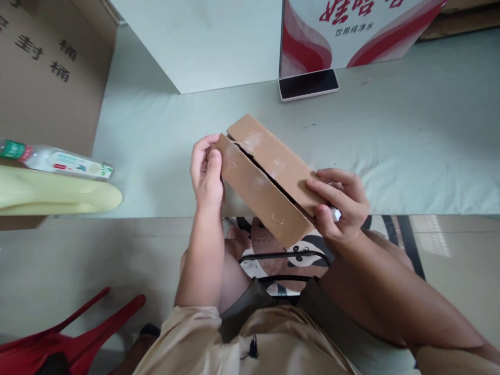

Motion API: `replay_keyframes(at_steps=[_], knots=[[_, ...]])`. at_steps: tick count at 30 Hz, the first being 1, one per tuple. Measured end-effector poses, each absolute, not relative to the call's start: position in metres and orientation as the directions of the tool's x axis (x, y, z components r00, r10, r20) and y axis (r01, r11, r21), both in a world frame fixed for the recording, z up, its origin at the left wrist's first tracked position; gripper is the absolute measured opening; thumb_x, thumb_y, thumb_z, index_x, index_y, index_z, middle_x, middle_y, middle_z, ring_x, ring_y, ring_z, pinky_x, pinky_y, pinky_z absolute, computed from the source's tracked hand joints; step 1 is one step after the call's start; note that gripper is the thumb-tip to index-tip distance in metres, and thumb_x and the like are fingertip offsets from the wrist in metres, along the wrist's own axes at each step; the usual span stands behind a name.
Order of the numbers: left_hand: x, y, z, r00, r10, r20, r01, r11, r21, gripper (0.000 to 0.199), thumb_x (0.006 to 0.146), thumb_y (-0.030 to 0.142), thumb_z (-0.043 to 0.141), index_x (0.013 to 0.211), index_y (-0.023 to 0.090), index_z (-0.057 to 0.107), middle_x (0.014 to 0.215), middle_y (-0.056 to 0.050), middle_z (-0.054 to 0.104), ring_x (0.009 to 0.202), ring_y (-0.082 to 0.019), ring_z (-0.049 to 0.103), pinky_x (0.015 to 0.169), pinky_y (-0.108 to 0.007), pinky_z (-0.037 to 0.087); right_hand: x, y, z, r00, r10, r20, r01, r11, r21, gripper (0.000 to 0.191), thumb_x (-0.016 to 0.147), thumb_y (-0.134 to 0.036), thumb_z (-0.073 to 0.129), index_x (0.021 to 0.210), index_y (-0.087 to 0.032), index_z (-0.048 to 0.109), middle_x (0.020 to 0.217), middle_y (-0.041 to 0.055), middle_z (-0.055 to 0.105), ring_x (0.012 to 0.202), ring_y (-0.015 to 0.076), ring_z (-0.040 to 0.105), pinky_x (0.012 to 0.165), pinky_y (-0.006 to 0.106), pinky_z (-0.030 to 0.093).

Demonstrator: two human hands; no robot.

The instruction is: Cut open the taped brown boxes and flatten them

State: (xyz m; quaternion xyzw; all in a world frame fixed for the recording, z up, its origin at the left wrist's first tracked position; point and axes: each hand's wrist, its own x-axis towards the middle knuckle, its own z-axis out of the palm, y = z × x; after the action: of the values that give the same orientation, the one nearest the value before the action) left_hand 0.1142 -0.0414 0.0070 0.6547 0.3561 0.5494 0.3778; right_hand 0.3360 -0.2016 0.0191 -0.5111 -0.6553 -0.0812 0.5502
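Note:
A brown cardboard box (260, 187) is held tilted above the front edge of the table, between both hands. Its two top flaps lie almost together, with a dark narrow gap running along the seam. Torn, whitish scuffs mark the flaps. My left hand (208, 169) grips the far left end, thumb on the near flap. My right hand (341, 203) clasps the near right end, with fingers on the far flap. A small white object (335, 213) pokes out between the right thumb and fingers; its kind is not clear.
A phone (309, 85) lies at the back beside a red-and-white carton (351, 39) and a large white box (219, 47). On the left are a big carton (50, 88), a plastic bottle (66, 160) and a pale yellow object (58, 191). A red chair (74, 338) stands lower left.

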Motion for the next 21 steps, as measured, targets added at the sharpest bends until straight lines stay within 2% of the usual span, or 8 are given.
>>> replay_keyframes(at_steps=[4, 7, 12, 18, 21], knots=[[0.114, -0.043, 0.009, 0.183, 0.852, 0.491, 0.093, -0.512, 0.854, 0.047, 0.098, 0.066, 0.046, 0.128, 0.031, 0.057, 0.125, -0.005, 0.064, 0.116, -0.021, 0.067, 0.099, -0.035, 0.055, 0.337, -0.201, 0.017, 0.130, 0.594, 0.794, 0.749, 0.466, -0.471, 0.037, 0.096, -0.035, 0.053, 0.129, -0.027, 0.069, 0.114, 0.0101, 0.064, 0.085, 0.0196, 0.066, 0.063, 0.034, 0.057], [0.116, -0.044, 0.011, 0.217, 0.841, 0.495, 0.165, -0.532, 0.831, 0.048, 0.095, 0.066, 0.052, 0.128, 0.032, 0.059, 0.127, -0.006, 0.064, 0.122, -0.023, 0.065, 0.105, -0.038, 0.053, 0.338, -0.201, 0.017, 0.138, 0.599, 0.789, 0.732, 0.475, -0.488, 0.037, 0.096, -0.035, 0.054, 0.128, -0.028, 0.069, 0.114, 0.0099, 0.064, 0.084, 0.0191, 0.065, 0.063, 0.034, 0.057], [0.115, -0.041, 0.017, 0.246, 0.797, 0.551, 0.234, -0.601, 0.765, 0.042, 0.093, 0.063, 0.058, 0.118, 0.030, 0.070, 0.126, -0.005, 0.065, 0.131, -0.025, 0.059, 0.119, -0.046, 0.043, 0.340, -0.201, 0.018, 0.116, 0.611, 0.783, 0.733, 0.479, -0.482, 0.036, 0.097, -0.036, 0.053, 0.128, -0.029, 0.068, 0.114, 0.0103, 0.064, 0.082, 0.0196, 0.065, 0.062, 0.035, 0.057], [0.108, -0.041, 0.023, 0.284, 0.799, 0.530, 0.320, -0.600, 0.733, 0.047, 0.093, 0.064, 0.058, 0.125, 0.032, 0.072, 0.132, -0.007, 0.063, 0.135, -0.028, 0.055, 0.120, -0.049, 0.043, 0.342, -0.200, 0.017, 0.091, 0.602, 0.793, 0.747, 0.485, -0.454, 0.037, 0.098, -0.044, 0.049, 0.122, -0.027, 0.071, 0.111, 0.0103, 0.067, 0.081, 0.0190, 0.067, 0.059, 0.034, 0.058], [0.105, -0.042, 0.025, 0.295, 0.800, 0.522, 0.342, -0.599, 0.725, 0.047, 0.094, 0.063, 0.057, 0.125, 0.032, 0.073, 0.133, -0.008, 0.061, 0.134, -0.028, 0.056, 0.118, -0.049, 0.045, 0.344, -0.200, 0.015, 0.085, 0.593, 0.801, 0.734, 0.507, -0.453, 0.036, 0.097, -0.042, 0.051, 0.123, -0.027, 0.070, 0.112, 0.0106, 0.067, 0.081, 0.0186, 0.067, 0.057, 0.032, 0.058]])
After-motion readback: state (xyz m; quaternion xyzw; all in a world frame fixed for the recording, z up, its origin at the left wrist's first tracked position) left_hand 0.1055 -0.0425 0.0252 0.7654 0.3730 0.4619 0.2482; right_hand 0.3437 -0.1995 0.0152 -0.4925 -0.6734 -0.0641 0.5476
